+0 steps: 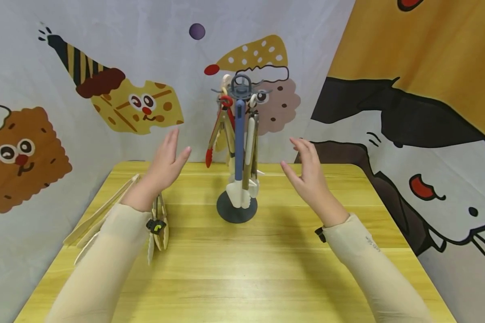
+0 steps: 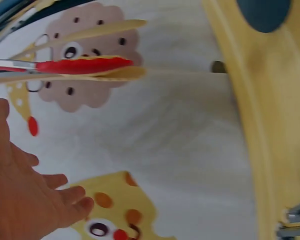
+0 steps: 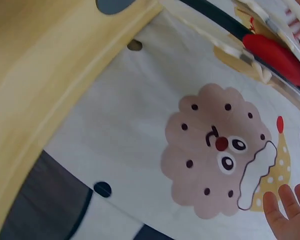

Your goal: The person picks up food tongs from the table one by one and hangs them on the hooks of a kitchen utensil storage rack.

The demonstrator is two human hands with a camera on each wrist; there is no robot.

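Observation:
A dark grey stand (image 1: 226, 213) with a round base and a ringed top carries several hanging tongs in the middle of the table. Among them are red-tipped tongs (image 1: 209, 158), blue tongs (image 1: 239, 139) with white ends, and tongs with a pale grey handle (image 1: 249, 141). My left hand (image 1: 165, 163) is raised left of the stand, fingers extended and thumb apart, holding nothing. On the other side my right hand (image 1: 309, 177) hovers likewise, relaxed and bare. Red tips show near the hands in the left wrist view (image 2: 85, 65) and right wrist view.
Pale wooden tongs (image 1: 101, 213) lie at the left of the wooden table (image 1: 242, 278), partly covered by my left forearm. More light-coloured tongs (image 1: 165, 231) show beside that wrist. A cartoon-printed cloth (image 1: 153, 54) hangs behind the table's far edge.

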